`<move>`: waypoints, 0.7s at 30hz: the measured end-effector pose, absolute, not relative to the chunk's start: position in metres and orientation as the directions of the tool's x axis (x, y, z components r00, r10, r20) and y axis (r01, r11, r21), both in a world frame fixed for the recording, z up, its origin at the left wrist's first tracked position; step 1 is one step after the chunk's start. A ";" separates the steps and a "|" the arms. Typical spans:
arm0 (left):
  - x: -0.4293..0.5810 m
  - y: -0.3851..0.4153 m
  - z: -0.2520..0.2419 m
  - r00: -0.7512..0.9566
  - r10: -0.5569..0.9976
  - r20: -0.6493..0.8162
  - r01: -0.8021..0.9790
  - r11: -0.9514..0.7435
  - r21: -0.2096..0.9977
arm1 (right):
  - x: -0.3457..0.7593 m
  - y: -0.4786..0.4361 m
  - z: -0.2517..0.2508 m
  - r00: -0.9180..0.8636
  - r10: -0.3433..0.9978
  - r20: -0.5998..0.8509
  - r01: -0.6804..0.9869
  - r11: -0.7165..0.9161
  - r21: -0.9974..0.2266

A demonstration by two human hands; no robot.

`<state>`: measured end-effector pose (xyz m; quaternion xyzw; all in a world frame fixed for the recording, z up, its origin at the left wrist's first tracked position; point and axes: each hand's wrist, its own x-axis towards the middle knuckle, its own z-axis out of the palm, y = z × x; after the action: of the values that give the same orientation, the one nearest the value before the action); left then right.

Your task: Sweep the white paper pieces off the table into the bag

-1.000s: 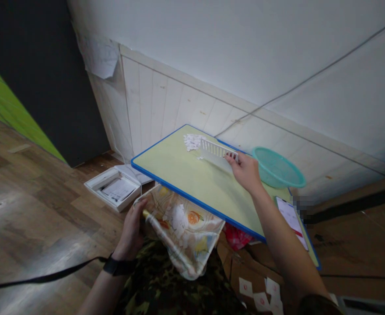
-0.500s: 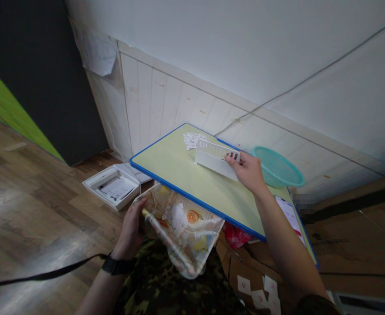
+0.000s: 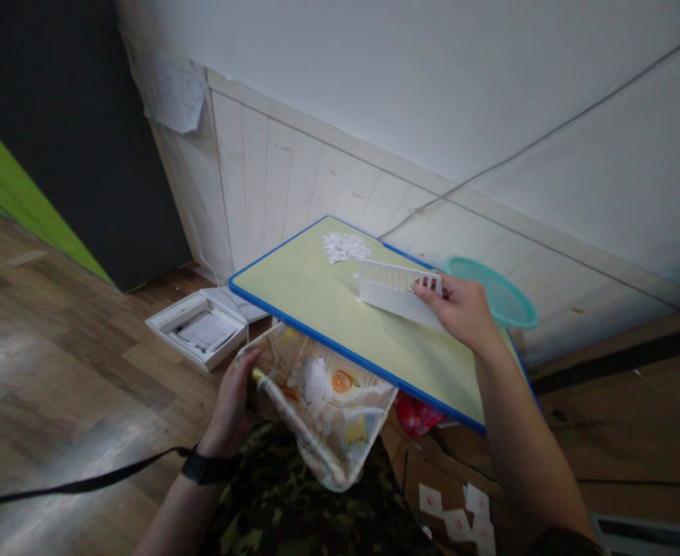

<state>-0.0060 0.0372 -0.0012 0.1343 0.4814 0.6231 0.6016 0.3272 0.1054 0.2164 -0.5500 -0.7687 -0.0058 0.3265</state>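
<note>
My right hand [image 3: 461, 305] grips the slotted end of a flat white plastic divider [image 3: 395, 297], holding it on edge over the pale yellow tabletop [image 3: 294, 286]. To the left of the divider, a pile of small white paper pieces [image 3: 345, 247] lies near the table's far corner. My left hand [image 3: 239, 394] is closed on the left rim of a fruit-patterned tray [image 3: 345, 452], which sits at my lap below the table's blue edge. More white paper scraps [image 3: 315, 386] rest inside this tray, beside a printed orange slice.
A turquoise plastic basin [image 3: 494, 293] stands at the table's right end, by the wall. An open white box [image 3: 201, 332] with papers is on the floor at left. Printed cards [image 3: 459, 525] lie below right, near brown cardboard [image 3: 623, 394] and red checked cloth [image 3: 415, 415].
My right hand has drawn the divider rightward and slightly toward me, away from the paper pile. A small scrap now shows between pile and divider. My left hand and the tray stay put.
</note>
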 end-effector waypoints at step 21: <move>-0.004 0.033 0.004 -0.215 0.886 -0.411 -0.604 0.210 0.768 | 0.335 0.034 0.223 -0.260 0.869 0.420 0.835 0.421 -0.355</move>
<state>-0.0038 0.0326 0.0035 0.1455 0.4835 0.6114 0.6093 0.3346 0.0343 0.2235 -0.5371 -0.7931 0.0305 0.2855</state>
